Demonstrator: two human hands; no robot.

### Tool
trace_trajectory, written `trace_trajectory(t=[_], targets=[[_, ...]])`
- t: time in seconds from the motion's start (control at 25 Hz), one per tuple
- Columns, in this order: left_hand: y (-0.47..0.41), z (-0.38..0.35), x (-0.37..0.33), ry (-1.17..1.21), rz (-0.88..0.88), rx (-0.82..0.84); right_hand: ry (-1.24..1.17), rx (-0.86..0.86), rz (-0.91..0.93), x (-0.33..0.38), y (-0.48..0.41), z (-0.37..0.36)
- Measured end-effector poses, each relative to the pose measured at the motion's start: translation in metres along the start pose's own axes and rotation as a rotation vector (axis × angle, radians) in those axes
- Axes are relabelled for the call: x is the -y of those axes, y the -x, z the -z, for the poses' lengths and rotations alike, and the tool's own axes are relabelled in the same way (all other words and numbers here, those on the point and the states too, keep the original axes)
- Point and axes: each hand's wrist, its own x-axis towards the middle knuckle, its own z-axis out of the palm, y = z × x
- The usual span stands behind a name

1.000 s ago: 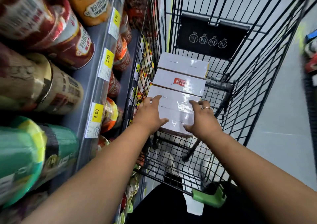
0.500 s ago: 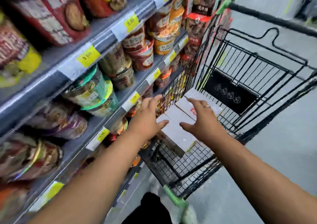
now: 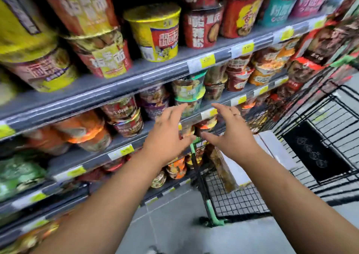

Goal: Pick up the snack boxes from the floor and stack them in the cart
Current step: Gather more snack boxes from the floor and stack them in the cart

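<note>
Two bare forearms reach forward from the bottom edge, over a grey floor (image 3: 174,226). The left hand (image 3: 169,135) is spread wide, palm facing inward, with its fingers straight and nothing in it. The right hand (image 3: 231,135) mirrors it just beside, fingers also loosely spread and empty; the two thumbs nearly meet between them.

Below and right of the right hand stands a black wire cart (image 3: 239,201) with a green plastic corner guard (image 3: 211,213) at its near lower corner. Inside the cart lie the snack boxes (image 3: 275,148), white on top with a brownish printed side, set against the cart's shelf-side wall. The right wrist covers part of them from this angle, and neither hand grips them. Further into the cart, a black panel (image 3: 314,154) hangs on the wire.

Beyond the hands, grey store shelves (image 3: 116,90) run across the whole view, blurred by motion. They carry rows of instant noodle cups (image 3: 159,34) in yellow, red, orange, teal and green, with yellow price tags (image 3: 207,60) along the shelf edges.
</note>
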Motion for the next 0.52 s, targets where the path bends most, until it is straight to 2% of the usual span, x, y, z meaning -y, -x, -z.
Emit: trace_trajectory(t=[0.32, 0.52], targets=[[0.133, 0.087, 0.082, -0.011, 0.227, -0.17, -0.124, 0.159, 0.261, 0.135, 0.033, -0.084], [0.263, 0.151, 0.137, -0.046, 0.413, -0.293, -0.167, 0.305, 0.421, 0.241, 0.094, -0.154]])
